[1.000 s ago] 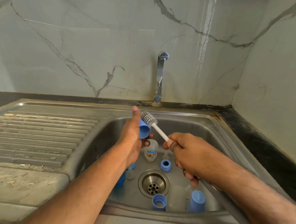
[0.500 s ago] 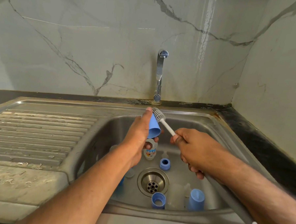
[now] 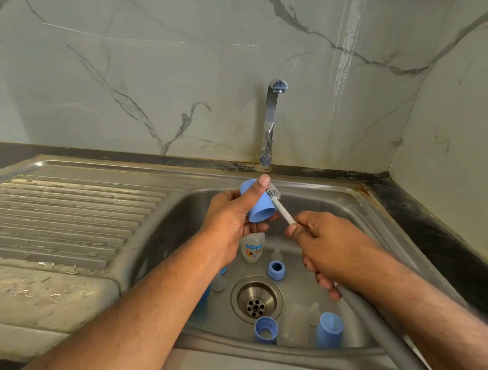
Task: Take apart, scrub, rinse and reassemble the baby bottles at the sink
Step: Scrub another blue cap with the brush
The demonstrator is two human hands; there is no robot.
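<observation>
Left hand [image 3: 229, 218] grips a blue cap [image 3: 257, 202] above the sink [image 3: 349, 201], thumb along its side. Right hand [image 3: 327, 245] is curled round the white brush [image 3: 278, 203], bristles touching the cap (near its far end). Down in the basin: a clear bottle [image 3: 252, 247], blue ring [image 3: 276, 270], another ring [image 3: 266, 330], second cap [image 3: 330, 329], around the drain [image 3: 256, 298].

Two hands are counted, left [image 3: 229, 221] and right [image 3: 327, 245]. One brush [image 3: 278, 203] and one tap [image 3: 270, 124] are seen. Two blue caps [image 3: 257, 204] [image 3: 330, 329], two blue collar rings [image 3: 276, 270] [image 3: 266, 330] and one printed bottle [image 3: 252, 247] are counted.
</observation>
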